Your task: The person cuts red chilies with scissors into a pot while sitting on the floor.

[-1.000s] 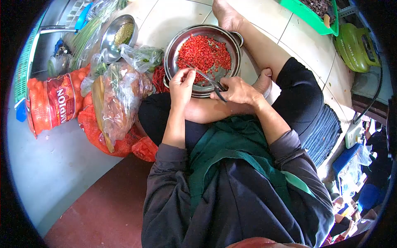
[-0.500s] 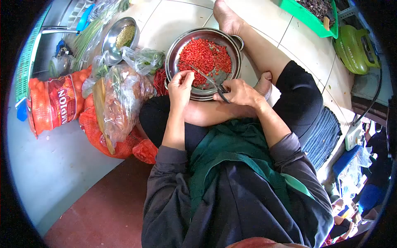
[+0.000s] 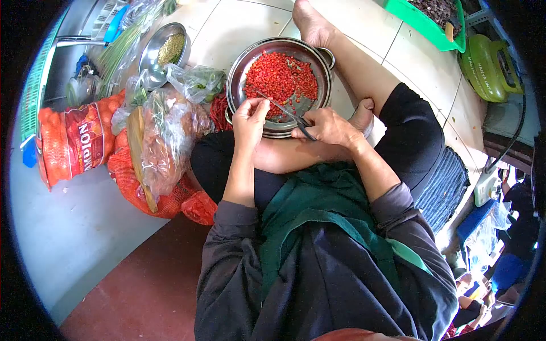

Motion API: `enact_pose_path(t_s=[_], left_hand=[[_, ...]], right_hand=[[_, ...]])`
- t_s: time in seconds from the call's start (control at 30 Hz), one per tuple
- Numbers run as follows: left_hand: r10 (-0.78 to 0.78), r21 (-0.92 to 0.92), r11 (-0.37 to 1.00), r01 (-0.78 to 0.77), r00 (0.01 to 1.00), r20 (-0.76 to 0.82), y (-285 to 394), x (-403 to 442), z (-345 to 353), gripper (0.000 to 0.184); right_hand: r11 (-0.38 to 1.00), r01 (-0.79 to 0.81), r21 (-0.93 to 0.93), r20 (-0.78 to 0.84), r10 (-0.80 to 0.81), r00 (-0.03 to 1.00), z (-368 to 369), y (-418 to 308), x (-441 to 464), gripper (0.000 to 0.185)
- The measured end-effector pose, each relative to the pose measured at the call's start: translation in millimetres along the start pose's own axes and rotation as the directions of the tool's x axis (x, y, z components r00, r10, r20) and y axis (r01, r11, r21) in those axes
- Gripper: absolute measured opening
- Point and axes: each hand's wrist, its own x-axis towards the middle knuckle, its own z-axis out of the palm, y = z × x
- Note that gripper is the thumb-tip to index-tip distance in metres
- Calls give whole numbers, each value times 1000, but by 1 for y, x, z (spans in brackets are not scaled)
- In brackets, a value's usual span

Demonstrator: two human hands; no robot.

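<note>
A metal pot (image 3: 232, 85) with side handles stands in front of my crossed legs, holding a layer of small cut red chili pieces (image 3: 281, 77). In my right hand (image 3: 333, 128) is a pair of scissors (image 3: 288, 112), fingers wrapped round the dark handles and blades pointing left over the chilies. My left hand (image 3: 250, 118) is at the pot's near-left rim, close to the blade tips, with thumb and fingertips pinched together. Whatever lies in that pinch is too small to make out.
On the left are red net sacks (image 3: 85, 139), a clear plastic bag (image 3: 165, 142) and a metal bowl (image 3: 151, 57) with chopped pale-green bits. At the right stand a green crate (image 3: 421, 25) and a green gas cylinder (image 3: 486, 71). Another person's arm shows at lower right.
My left hand has shifted very slightly to the right. The scissors and my right hand stay almost in the same place over the pot.
</note>
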Motion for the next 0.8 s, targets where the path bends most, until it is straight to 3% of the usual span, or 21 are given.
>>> enact_pose_path(t_s=[0.07,0.17,0.27,0.37,0.53,0.67,0.8], left_hand=[[-2,-45,999,2,1000,-3,-2,2,-2,12],[-21,-130,991,19,1000,-11,-3,3,-3,12],[-44,-174,984,43,999,-1,-1,1,-3,12],[-34,-150,988,36,999,17,-3,1,-2,12],[-18,-126,992,21,999,26,-2,0,-1,10],[-29,-213,976,38,999,45,1,-1,-2,8],[-41,-253,967,40,999,2,2,0,-1,7]], right_hand=[[1000,18,12,-18,-17,1000,0,2,-1,59],[999,-21,-41,-6,21,1000,0,5,1,43],[999,-48,-22,48,49,998,0,1,1,44],[998,-56,20,60,54,997,2,0,1,60],[1000,-2,19,24,2,1000,1,5,3,58],[998,-24,58,24,22,999,0,5,2,59],[1000,-26,1,24,26,999,1,7,2,46]])
